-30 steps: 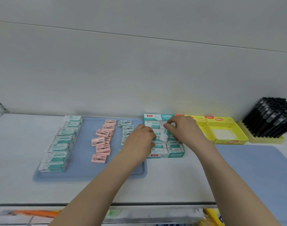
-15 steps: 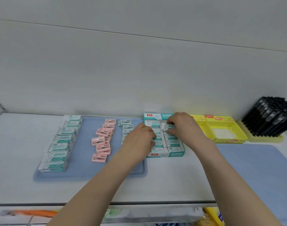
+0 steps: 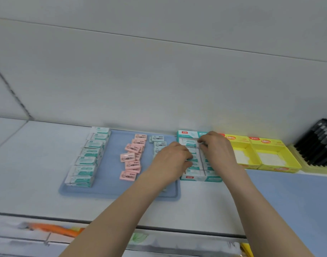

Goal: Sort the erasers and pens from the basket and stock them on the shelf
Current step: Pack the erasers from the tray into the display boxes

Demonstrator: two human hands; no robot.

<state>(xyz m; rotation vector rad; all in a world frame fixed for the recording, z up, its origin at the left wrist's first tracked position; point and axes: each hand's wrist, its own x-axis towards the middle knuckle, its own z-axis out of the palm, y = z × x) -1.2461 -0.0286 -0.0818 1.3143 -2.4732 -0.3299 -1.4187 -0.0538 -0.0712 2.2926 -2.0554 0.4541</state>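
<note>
A teal display box (image 3: pixel 201 179) stands at the back of the white shelf (image 3: pixel 205 206), packed with white-and-teal erasers (image 3: pixel 189 142). My right hand (image 3: pixel 217 152) reaches over the box, and its fingertips pinch a white eraser at the far row, low among the others. My left hand (image 3: pixel 172 158) lies with curled fingers against the box's left column of erasers; its palm is hidden. Black pens (image 3: pixel 320 145) lean in a rack at the far right.
A blue mat (image 3: pixel 110 191) on the left carries stacked white-teal erasers (image 3: pixel 88 158), pink erasers (image 3: pixel 132 158) and a few small teal ones (image 3: pixel 159 139). Two yellow boxes (image 3: pixel 277 168) stand right of the teal box. Another blue mat (image 3: pixel 298 201) lies at the right. Blurred goods lie below the shelf edge.
My right hand brought a white eraser from above the box's middle back to the far row and lowered it among the others. My left hand barely moved.
</note>
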